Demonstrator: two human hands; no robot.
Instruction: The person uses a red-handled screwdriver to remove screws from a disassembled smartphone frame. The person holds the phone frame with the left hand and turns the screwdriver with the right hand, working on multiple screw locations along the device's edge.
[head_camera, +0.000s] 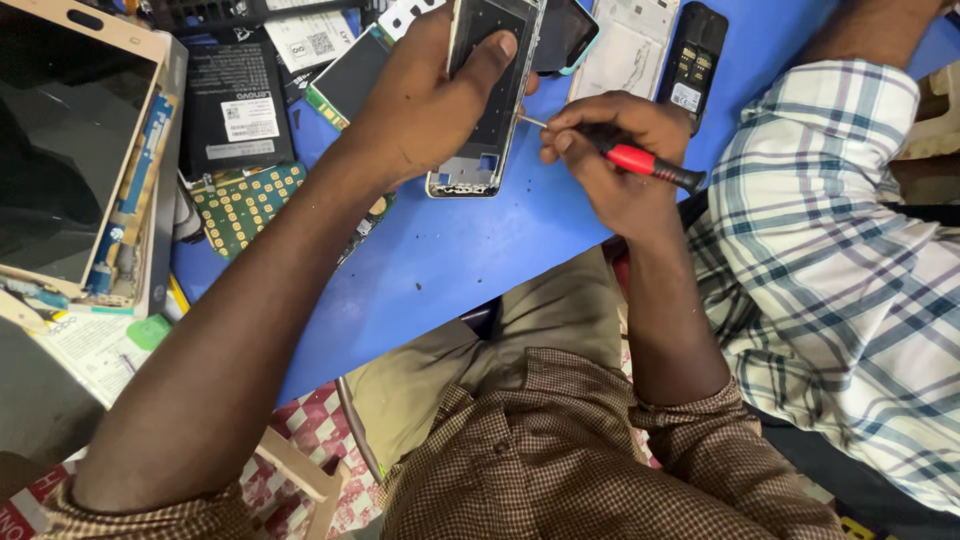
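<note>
1. Nearest the camera, the person's own lap: a brown checked shirt with short sleeves and tan trousers, seated at the edge of a blue table (450, 260); both bare forearms reach forward over it.
2. The right hand (615, 150) grips a small screwdriver (645, 162) with a red and black handle; the fingers are curled together, pinching the handle near its front, and the thin metal tip meets the right edge of a phone frame, seemingly so the point can be guided finely.
3. The left hand (425, 95) lies over the phone frame (487, 100), a stripped silver phone shell with a dark inside, flat on the table; the thumb presses across its middle and the other fingers wrap its left side, apparently to stop it sliding under the tool.
4. To the right, another person's arm in a white and blue checked sleeve (830, 250) rests on the table, not touching the work.
5. To the left lie a green keypad board (245, 205), a black battery (235, 105), and a large cream-framed dark screen (70, 150) in an open tray.
6. Farthest back sit more phone parts, including a black handset back (690, 55) and a white cover (630, 45); red and white tiled flooring shows below the table.
</note>
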